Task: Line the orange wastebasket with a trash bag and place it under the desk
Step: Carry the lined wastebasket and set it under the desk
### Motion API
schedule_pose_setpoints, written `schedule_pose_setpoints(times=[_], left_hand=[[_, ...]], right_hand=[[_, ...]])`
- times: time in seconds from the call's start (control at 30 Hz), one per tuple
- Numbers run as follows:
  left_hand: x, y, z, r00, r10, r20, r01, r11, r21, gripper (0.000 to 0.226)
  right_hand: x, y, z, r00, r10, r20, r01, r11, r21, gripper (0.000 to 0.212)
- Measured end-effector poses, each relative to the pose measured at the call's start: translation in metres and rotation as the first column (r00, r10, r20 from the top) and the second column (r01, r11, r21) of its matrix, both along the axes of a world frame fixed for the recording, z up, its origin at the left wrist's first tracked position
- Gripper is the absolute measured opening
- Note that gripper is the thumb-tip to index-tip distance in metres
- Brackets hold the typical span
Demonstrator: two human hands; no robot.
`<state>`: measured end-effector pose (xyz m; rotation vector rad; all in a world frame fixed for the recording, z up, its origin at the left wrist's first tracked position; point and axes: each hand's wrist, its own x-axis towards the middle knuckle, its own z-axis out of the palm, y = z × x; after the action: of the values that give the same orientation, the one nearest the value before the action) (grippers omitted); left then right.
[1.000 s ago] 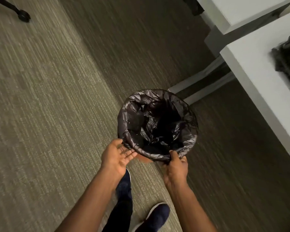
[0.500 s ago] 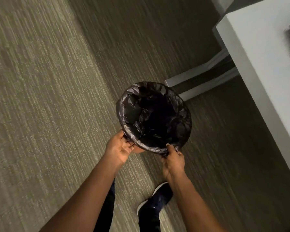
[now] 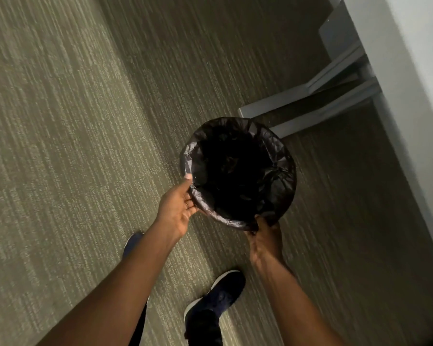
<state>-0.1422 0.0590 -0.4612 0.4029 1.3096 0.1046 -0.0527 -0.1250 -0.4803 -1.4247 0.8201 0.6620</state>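
Note:
The wastebasket [image 3: 238,171] is held above the carpet, seen from above, its mouth and rim fully covered by a black trash bag [image 3: 280,186]; none of its orange wall shows. My left hand [image 3: 176,208] grips the rim at its left near side, thumb on top of the bag. My right hand [image 3: 265,236] holds the near rim, fingers curled under the bag's folded edge. The white desk [image 3: 415,71] runs down the right side, its top edge a little right of the basket.
The desk's grey metal feet [image 3: 310,96] lie on the carpet just beyond the basket. Below the arms are my two dark shoes [image 3: 218,295]. Striped green-grey carpet [image 3: 73,146] fills the left and middle.
The view has swung right and closer to the desk. The basket has moved toward the desk feet, still in both hands. My feet have stepped forward.

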Motion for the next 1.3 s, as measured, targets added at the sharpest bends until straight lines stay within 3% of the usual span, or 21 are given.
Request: schedule_pose_setpoints(times=[0.17, 0.3, 0.37, 0.53, 0.67, 0.93, 1.13, 1.3], left_hand=[[0.013, -0.014, -0.022, 0.977, -0.211, -0.012, 0.211, 0.976, 0.049, 0.023], [0.029, -0.023, -0.042, 0.945, -0.327, 0.003, 0.326, 0.941, 0.087, 0.037], [0.041, -0.03, -0.053, 0.939, -0.344, 0.016, 0.341, 0.934, 0.108, 0.04], [0.078, -0.046, -0.072, 0.941, -0.335, 0.035, 0.326, 0.932, 0.161, 0.03], [0.098, -0.052, -0.079, 0.892, -0.449, 0.062, 0.425, 0.876, 0.227, 0.034], [0.117, -0.073, -0.089, 0.841, -0.511, 0.18, 0.432, 0.833, 0.344, 0.038], [0.157, -0.082, -0.09, 0.786, -0.577, 0.222, 0.451, 0.781, 0.433, 0.028], [0.193, -0.086, -0.092, 0.775, -0.593, 0.215, 0.441, 0.753, 0.488, 0.039]], right_hand=[[0.014, -0.02, -0.017, 0.995, 0.093, 0.019, -0.092, 0.993, -0.072, 0.039], [0.037, -0.041, -0.035, 0.952, 0.303, -0.045, -0.302, 0.901, -0.312, 0.041], [0.048, -0.047, -0.041, 0.945, 0.321, -0.063, -0.323, 0.886, -0.333, 0.041], [0.074, -0.058, -0.056, 0.975, 0.211, -0.071, -0.223, 0.923, -0.314, 0.046], [0.086, -0.067, -0.064, 0.984, 0.177, -0.034, -0.177, 0.914, -0.366, 0.047], [0.094, -0.082, -0.061, 0.994, 0.044, 0.101, -0.006, 0.939, -0.345, 0.046], [0.128, -0.092, -0.067, 0.988, -0.082, 0.127, 0.121, 0.935, -0.334, 0.047], [0.163, -0.104, -0.083, 0.986, -0.082, 0.148, 0.13, 0.927, -0.353, 0.046]])
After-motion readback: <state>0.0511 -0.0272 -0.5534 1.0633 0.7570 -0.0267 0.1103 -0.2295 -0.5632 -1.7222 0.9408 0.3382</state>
